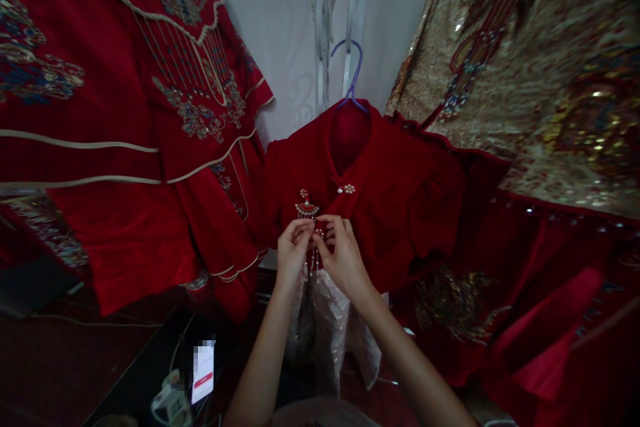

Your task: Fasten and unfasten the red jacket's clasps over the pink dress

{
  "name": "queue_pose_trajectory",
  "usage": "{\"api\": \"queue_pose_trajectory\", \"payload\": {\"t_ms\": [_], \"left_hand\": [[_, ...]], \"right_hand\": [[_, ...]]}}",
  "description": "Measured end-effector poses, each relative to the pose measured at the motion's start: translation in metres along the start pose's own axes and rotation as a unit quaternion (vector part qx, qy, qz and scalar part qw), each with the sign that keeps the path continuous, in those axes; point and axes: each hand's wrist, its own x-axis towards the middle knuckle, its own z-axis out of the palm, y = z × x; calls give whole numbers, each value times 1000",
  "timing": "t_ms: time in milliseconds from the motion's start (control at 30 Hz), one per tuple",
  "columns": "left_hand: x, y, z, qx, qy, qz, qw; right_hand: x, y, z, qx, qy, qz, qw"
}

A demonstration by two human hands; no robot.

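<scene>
A short red jacket (390, 193) hangs in front of me on a purple hanger (353, 77), with a beaded clasp (346, 189) at its collar. On its chest is a fan-shaped beaded ornament (307, 208) whose bead strands dangle lower down. My left hand (294, 247) pinches the ornament just under the fan, thumb and fingertips together. Close beside it, my right hand (343, 253) is closed at the same spot, its thumb and index finger on the ornament's beads. The fingers hide the exact grip. Below the jacket shows a pale, shiny skirt (333, 320).
Embroidered red garments (125, 80) hang at left. At right hang a gold sequined garment (525, 80) and dark red cloth (550, 267). A metal rack post (321, 27) stands behind the hanger. A lit phone (203, 373) lies low at left on a dark surface.
</scene>
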Motion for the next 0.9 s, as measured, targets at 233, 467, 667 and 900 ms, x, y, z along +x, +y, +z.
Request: {"api": "queue_pose_trajectory", "payload": {"t_ms": [233,467,667,900], "left_hand": [[20,9,1,52,36,130,989],[35,16,4,38,-15,100,994],[45,16,3,11,-26,94,995],[51,17,-4,45,-22,99,994]], "right_hand": [[24,5,-10,76,-8,5,997],[45,8,2,156,67,-1,985],[55,12,18,149,128,-13,980],[56,12,22,151,132,-31,979]]}}
